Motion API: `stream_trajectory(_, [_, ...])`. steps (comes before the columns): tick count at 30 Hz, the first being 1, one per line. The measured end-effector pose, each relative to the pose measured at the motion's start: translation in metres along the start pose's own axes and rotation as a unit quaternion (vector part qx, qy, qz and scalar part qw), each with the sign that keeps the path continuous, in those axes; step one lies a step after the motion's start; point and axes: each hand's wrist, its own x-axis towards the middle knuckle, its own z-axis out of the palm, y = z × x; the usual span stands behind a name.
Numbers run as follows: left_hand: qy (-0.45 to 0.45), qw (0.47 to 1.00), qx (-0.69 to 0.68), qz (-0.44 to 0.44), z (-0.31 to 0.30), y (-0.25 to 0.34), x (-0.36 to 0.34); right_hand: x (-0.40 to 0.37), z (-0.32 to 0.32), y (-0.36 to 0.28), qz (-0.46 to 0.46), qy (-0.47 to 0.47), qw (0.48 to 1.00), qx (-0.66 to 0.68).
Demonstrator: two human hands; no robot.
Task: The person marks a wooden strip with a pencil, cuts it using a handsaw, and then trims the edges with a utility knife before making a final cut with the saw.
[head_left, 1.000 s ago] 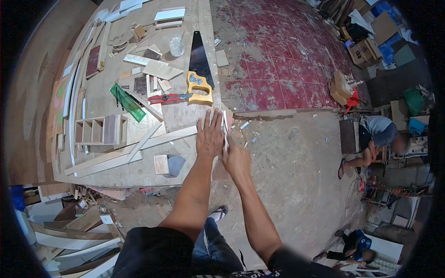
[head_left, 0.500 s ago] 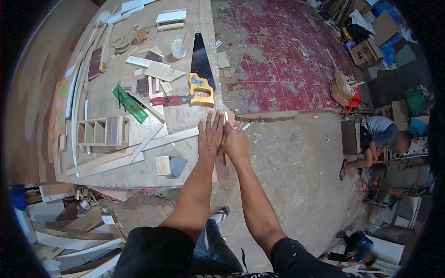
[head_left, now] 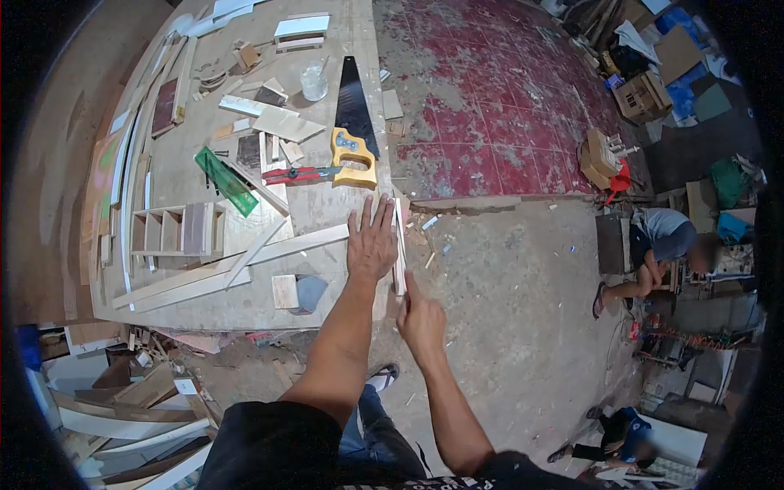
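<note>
My left hand [head_left: 373, 245] lies flat at the table's right edge, fingers stretched forward, on or against a narrow pale wooden strip [head_left: 400, 253]. Close to the strip's near end is my right hand [head_left: 425, 325], its fingers curled and the index finger extended along the strip. Whatever it grips is mostly hidden; a small dark piece shows by the fingers. Ahead of my left hand rests a handsaw [head_left: 354, 155] with a yellow wooden handle. Red-handled pliers [head_left: 298, 175] lie beside that handle.
On the worktable [head_left: 314, 208] are a green packet [head_left: 226, 181], a compartmented wooden box [head_left: 180, 229], a clear jar [head_left: 314, 82], long boards [head_left: 298, 244] and offcuts. Shavings litter the floor [head_left: 506, 269]. Two other people [head_left: 665, 237] are at the right. Scrap wood [head_left: 139, 408] is piled lower left.
My right hand has moved back toward me along the strip, away from my left hand, exposing more of the strip. My left hand has stayed nearly in place.
</note>
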Motion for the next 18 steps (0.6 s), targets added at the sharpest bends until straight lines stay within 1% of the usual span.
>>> stream_trajectory(2, [0.018,1.000,-0.006,0.001,0.002,-0.003,-0.001,-0.017,-0.001,0.003,0.039,-0.017,0.999,0.016])
stream_trajectory(3, [0.042,0.999,-0.012,0.011,0.002,-0.001,-0.001,0.000,0.009,0.008,0.045,-0.015,0.999,0.016])
stream_trajectory(4, [0.030,0.999,-0.014,0.003,0.005,0.000,0.001,0.045,0.027,0.014,0.001,0.020,1.000,0.012])
stream_trajectory(5, [0.029,0.999,-0.013,0.001,0.012,0.000,0.001,0.067,0.039,0.019,-0.043,0.046,0.998,0.009])
stream_trajectory(6, [0.024,1.000,-0.005,0.003,0.014,-0.001,0.001,0.068,0.043,0.021,-0.044,0.043,0.998,0.011])
stream_trajectory(8, [0.031,0.999,0.008,0.007,0.014,-0.004,0.004,0.077,0.047,0.021,-0.068,0.067,0.995,0.023])
stream_trajectory(10, [0.017,1.000,-0.001,0.003,0.009,0.001,0.003,0.021,0.031,0.018,-0.020,0.025,0.999,0.004])
stream_trajectory(11, [0.002,1.000,-0.004,-0.006,0.006,0.000,0.003,-0.002,0.031,0.023,-0.022,0.023,0.999,0.002])
stream_trajectory(13, [-0.005,1.000,-0.015,-0.014,-0.003,-0.001,0.005,-0.029,0.027,0.028,-0.007,0.035,0.998,0.059])
stream_trajectory(14, [-0.018,0.999,-0.027,-0.013,-0.005,0.001,0.003,-0.020,0.033,0.033,-0.014,0.046,0.996,0.073])
stream_trajectory(15, [-0.019,0.999,-0.027,-0.011,-0.005,0.002,0.003,0.008,0.039,0.031,-0.012,0.046,0.996,0.073])
stream_trajectory(16, [0.000,1.000,-0.020,-0.004,-0.003,0.001,0.003,0.044,0.049,0.029,-0.035,0.063,0.996,0.050])
stream_trajectory(17, [0.017,1.000,-0.012,0.001,-0.001,0.000,0.000,0.059,0.055,0.029,-0.057,0.076,0.995,0.028])
stream_trajectory(18, [0.051,0.999,-0.006,0.007,0.013,-0.003,0.002,0.055,0.054,0.029,-0.059,0.076,0.995,0.031])
